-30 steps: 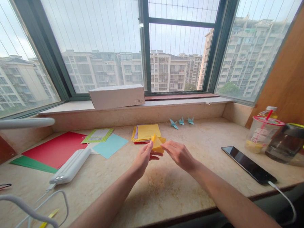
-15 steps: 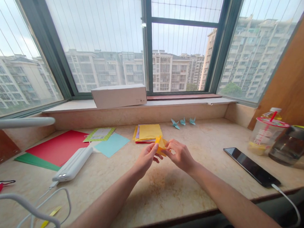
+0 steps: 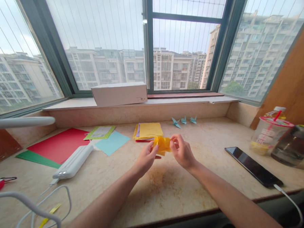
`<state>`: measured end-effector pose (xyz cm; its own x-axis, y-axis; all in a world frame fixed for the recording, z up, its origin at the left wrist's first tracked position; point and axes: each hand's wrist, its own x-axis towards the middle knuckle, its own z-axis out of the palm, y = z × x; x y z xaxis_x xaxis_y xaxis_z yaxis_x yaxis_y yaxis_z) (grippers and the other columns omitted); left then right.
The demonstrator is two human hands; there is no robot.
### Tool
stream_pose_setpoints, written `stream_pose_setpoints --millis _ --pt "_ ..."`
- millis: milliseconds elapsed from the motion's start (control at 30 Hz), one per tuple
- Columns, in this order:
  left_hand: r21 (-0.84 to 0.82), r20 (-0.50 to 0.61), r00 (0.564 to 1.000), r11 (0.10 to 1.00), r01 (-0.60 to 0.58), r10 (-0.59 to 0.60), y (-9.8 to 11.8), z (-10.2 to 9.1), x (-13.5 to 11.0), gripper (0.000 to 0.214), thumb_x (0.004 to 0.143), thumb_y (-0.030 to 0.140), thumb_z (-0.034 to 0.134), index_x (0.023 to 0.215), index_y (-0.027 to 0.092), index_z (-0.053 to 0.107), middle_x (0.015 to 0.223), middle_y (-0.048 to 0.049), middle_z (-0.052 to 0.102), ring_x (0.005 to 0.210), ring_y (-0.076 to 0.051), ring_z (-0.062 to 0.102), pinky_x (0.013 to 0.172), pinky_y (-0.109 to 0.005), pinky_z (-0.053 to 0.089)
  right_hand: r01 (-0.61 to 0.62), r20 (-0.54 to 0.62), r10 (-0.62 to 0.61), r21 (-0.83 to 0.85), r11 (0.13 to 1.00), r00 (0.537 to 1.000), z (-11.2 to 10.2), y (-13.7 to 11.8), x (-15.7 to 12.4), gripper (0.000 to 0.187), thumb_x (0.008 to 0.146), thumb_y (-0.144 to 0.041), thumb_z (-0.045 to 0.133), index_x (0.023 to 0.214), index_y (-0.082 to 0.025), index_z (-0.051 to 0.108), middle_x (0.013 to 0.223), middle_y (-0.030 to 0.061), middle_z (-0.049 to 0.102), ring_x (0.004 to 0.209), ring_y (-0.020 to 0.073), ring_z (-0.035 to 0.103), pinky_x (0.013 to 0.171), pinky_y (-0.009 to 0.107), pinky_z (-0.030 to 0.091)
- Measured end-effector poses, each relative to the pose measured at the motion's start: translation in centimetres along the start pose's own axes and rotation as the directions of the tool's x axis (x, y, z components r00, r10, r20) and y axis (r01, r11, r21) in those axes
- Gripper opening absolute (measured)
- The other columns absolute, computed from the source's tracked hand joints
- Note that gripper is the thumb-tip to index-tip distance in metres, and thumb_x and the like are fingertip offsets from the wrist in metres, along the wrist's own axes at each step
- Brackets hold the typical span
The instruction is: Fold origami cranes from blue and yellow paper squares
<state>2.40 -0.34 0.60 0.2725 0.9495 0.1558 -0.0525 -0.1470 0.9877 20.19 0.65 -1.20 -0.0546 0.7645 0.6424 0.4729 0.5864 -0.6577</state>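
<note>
A small sheet of yellow origami paper (image 3: pixel 162 144), partly folded, is held above the counter between both hands. My left hand (image 3: pixel 148 157) pinches its left side, thumb on the near face. At its right edge the fingertips of my right hand (image 3: pixel 181 150) are closed on the paper. Just behind lies a stack of yellow paper (image 3: pixel 150 129), with purple and red sheets showing underneath. Farther back stand three small light-blue paper cranes (image 3: pixel 183 120). The exact folds in the held paper are too small to make out.
On the left are red paper (image 3: pixel 61 143), green paper (image 3: pixel 37 158), a light-blue sheet (image 3: pixel 112 143) and a white power bank (image 3: pixel 73 162) with a cable. A black phone (image 3: pixel 253 166), a plastic cup (image 3: pixel 265 137) and a dark bottle (image 3: pixel 293 147) stand or lie at right. A white box (image 3: pixel 119 94) rests on the sill.
My right hand has moved slightly right, drawing the paper's right side outward, so more of the yellow paper shows between the hands. The left hand stays nearly in place.
</note>
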Motion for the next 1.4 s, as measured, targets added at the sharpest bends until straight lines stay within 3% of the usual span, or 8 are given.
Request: stream_pose_setpoints --millis 200,367,467,667,933,1067,1233,1400 --pt "0.018 -0.012 1.0 1.0 -0.025 0.025 -0.7 -0.1 0.3 0.039 0.083 0.047 0.065 0.106 0.016 0.062 0.103 -0.0104 0.068 0.091 -0.023 0.068 0.068 -0.032 0.057 0.014 0.005 -0.013 -0.097 0.995 1.0 0.0 -0.2 0.1 0.018 0.087 -0.031 0.057 0.101 -0.022 0.05 0.088 0.0041 0.069 0.067 0.0168 0.068 0.056 0.025 0.054" --pt "0.077 -0.031 0.995 0.993 -0.089 0.091 -1.3 -0.3 0.7 0.034 0.083 0.043 0.065 0.101 0.014 0.063 0.093 -0.0095 0.068 0.079 -0.021 0.067 0.064 -0.03 0.056 -0.021 -0.044 0.016 -0.113 0.993 0.999 -0.2 -0.1 0.3 0.006 0.085 -0.027 0.056 0.087 -0.022 0.053 0.074 0.0011 0.065 0.059 0.016 0.063 0.053 0.025 0.05" --pt "0.092 -0.032 0.991 0.988 -0.123 0.126 -1.3 -0.3 0.7 0.033 0.084 0.039 0.064 0.104 0.013 0.064 0.092 -0.0093 0.069 0.072 -0.018 0.066 0.061 -0.028 0.055 -0.155 -0.09 0.159 0.053 0.986 0.983 -0.2 0.2 0.6 0.011 0.084 -0.029 0.056 0.091 -0.022 0.053 0.068 -0.001 0.064 0.052 0.0154 0.062 0.047 0.024 0.048" --pt "0.137 -0.059 0.982 0.976 -0.168 0.177 -1.2 -0.4 0.7 0.03 0.085 0.036 0.061 0.105 0.014 0.066 0.084 -0.0065 0.07 0.061 -0.015 0.062 0.056 -0.026 0.051 -0.322 -0.014 0.356 0.391 0.862 0.935 -0.2 0.4 1.5 0.026 0.083 -0.042 0.058 0.096 -0.019 0.054 0.073 0.0018 0.07 0.055 0.0172 0.068 0.05 0.027 0.052" --pt "0.206 -0.126 0.972 0.964 -0.168 0.196 -1.6 -1.0 0.8 0.027 0.087 0.034 0.056 0.104 0.015 0.066 0.075 -0.0042 0.068 0.053 -0.013 0.059 0.049 -0.025 0.046 -0.159 0.056 0.15 0.389 0.907 0.987 -0.9 -0.4 1.3 0.035 0.094 -0.045 0.046 0.112 -0.018 0.06 0.086 0.0058 0.07 0.071 0.017 0.068 0.065 0.029 0.056" --pt "0.175 -0.143 0.975 0.974 -0.142 0.168 -1.2 -1.3 0.9 0.025 0.084 0.032 0.059 0.1 0.014 0.068 0.072 -0.0041 0.068 0.049 -0.012 0.057 0.047 -0.024 0.044 -0.083 0.138 0.045 0.284 0.955 0.989 -1.5 -0.2 1.1 0.036 0.091 -0.048 0.056 0.111 -0.019 0.06 0.09 0.0062 0.07 0.072 0.0183 0.07 0.063 0.029 0.056" --pt "0.15 -0.058 0.985 0.977 -0.152 0.162 -0.8 -1.0 0.8 0.029 0.086 0.036 0.057 0.101 0.013 0.068 0.074 -0.005 0.067 0.051 -0.012 0.057 0.048 -0.024 0.046 -0.09 0.066 0.074 0.293 0.952 0.995 -1.4 0.6 1.4 0.033 0.089 -0.052 0.058 0.092 -0.019 0.061 0.077 0.0028 0.069 0.058 0.0163 0.067 0.055 0.028 0.053" --pt "0.156 0.001 0.979 0.967 -0.203 0.206 -0.3 -0.5 0.3 0.039 0.092 0.048 0.049 0.102 0.014 0.066 0.069 -0.0035 0.064 0.052 -0.013 0.058 0.051 -0.025 0.047 -0.143 -0.029 0.155 0.259 0.955 0.987 -1.2 1.1 1.5 0.039 0.088 -0.054 0.057 0.097 -0.017 0.065 0.067 0.0022 0.067 0.052 0.0161 0.063 0.05 0.027 0.05"
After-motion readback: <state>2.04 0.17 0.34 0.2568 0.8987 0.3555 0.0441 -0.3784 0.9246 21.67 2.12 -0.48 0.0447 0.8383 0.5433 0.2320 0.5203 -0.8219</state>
